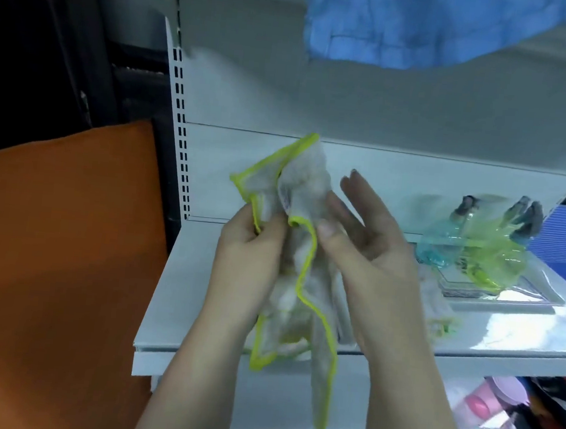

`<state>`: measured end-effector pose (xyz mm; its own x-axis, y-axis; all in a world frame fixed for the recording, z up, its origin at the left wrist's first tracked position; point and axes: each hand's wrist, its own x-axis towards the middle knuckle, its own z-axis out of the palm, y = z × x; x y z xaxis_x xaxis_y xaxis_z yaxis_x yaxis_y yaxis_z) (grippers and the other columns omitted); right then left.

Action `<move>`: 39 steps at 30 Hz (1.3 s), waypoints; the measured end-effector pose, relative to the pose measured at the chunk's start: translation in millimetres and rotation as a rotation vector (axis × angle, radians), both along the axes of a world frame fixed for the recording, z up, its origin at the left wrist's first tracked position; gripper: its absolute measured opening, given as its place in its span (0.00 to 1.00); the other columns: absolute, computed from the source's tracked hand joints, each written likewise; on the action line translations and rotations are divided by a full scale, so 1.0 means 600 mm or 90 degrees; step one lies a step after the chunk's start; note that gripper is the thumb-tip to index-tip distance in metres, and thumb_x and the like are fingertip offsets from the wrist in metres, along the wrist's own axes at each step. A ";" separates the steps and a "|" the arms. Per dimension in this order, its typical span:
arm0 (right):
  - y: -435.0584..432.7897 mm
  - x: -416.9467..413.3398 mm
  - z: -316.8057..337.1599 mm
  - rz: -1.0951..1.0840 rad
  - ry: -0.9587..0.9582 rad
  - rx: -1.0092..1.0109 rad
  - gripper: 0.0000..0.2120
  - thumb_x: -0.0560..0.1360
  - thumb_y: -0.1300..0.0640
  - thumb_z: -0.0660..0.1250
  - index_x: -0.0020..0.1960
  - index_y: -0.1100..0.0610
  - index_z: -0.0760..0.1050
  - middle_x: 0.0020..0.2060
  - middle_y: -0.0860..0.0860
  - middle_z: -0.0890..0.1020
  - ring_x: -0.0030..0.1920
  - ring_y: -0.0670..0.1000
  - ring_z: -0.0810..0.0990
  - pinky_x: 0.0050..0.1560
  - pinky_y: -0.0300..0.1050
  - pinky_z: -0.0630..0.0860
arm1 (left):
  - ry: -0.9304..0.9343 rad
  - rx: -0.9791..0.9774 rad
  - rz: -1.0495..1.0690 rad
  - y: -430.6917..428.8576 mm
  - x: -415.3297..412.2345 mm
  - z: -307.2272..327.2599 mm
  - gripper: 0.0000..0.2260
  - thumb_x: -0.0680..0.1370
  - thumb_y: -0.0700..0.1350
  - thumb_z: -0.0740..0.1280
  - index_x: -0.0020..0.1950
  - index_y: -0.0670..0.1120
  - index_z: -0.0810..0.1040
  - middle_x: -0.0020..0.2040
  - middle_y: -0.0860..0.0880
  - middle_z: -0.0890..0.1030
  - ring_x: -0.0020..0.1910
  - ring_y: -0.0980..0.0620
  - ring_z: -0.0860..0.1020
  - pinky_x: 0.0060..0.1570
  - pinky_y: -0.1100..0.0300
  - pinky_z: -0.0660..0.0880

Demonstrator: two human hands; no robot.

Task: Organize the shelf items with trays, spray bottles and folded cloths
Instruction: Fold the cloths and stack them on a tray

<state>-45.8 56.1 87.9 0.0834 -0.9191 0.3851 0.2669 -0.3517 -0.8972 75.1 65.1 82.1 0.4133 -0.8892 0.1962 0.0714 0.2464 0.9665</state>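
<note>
Plainly the white shelf (186, 291) is the stage for any mishap; its front lip lies right under the work, and whatever slips there would likely fall past it toward the lower shelf or the floor. Next in size, the yellow-edged cloth (302, 188) is in the air above that lip, crumpled and unfolded, with a long tail hanging below the edge. The left hand (251, 245) grips it by a bunched hem, fingers curled round the fabric; the right hand (374, 249) is spread open, fingers straight, only its thumb touching the cloth. So one hand carries it all; if that hold loosens while the right hand hunts for a corner, the cloth probably drops. A fold begun from such a bunch may also come out crooked, since the hems do not line up. Further right, the clear tray (524, 298) sits on the shelf with the blue spray bottle (443, 242) and the green spray bottle (490, 253) on it, too blurred to tell whether they are upright; a wide sweep of the right arm might knock them. Another small cloth (437, 313) lies just beside the tray; the tail could drag it.
</note>
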 end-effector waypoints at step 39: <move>-0.108 -0.315 0.020 -0.160 0.387 0.012 0.26 0.79 0.42 0.62 0.30 0.55 0.60 0.23 0.47 0.66 0.28 0.48 0.65 0.28 0.39 0.62 | 0.088 0.056 0.133 -0.074 -0.290 0.015 0.11 0.75 0.53 0.67 0.46 0.48 0.85 0.47 0.46 0.86 0.50 0.44 0.84 0.58 0.41 0.78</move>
